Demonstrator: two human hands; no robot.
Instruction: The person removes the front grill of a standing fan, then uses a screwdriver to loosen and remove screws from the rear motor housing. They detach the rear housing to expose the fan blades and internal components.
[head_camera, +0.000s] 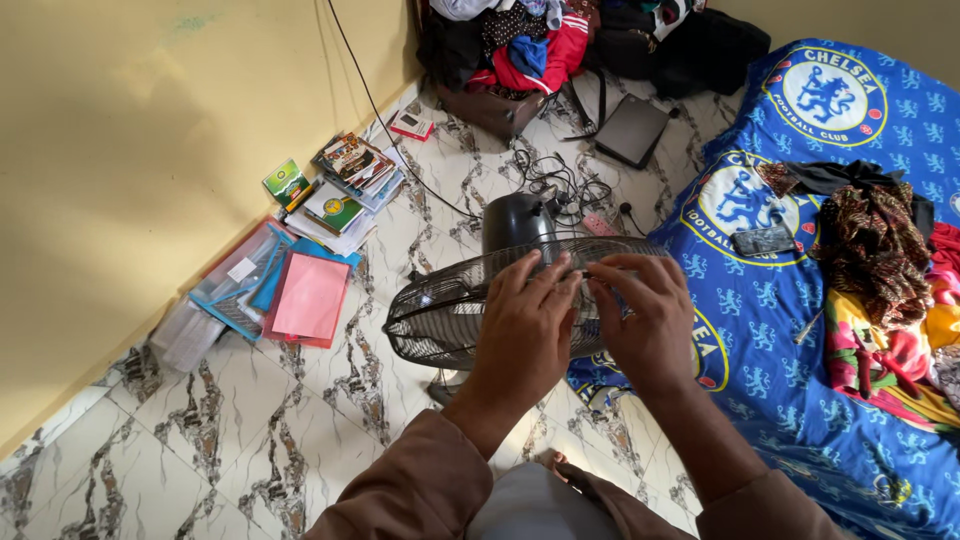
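Fan (450, 310): black, stands on tiled floor (300, 420) beside bed edge, grille tilted upward.
Left hand (525, 325): fingers spread flat on grille, steadying it.
Right hand (650, 320): fingertips pinching grille's rim.

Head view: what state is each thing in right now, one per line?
Fan: standing on the tiled floor, wire grille on, tilted up toward the person.
Left hand: fingers spread, resting on the grille's top edge.
Right hand: fingers curled at the grille's top edge.
Phone: lying flat on the blue bedsheet.
Pink folder: closed, flat on the floor.
Laptop: closed, on the floor.
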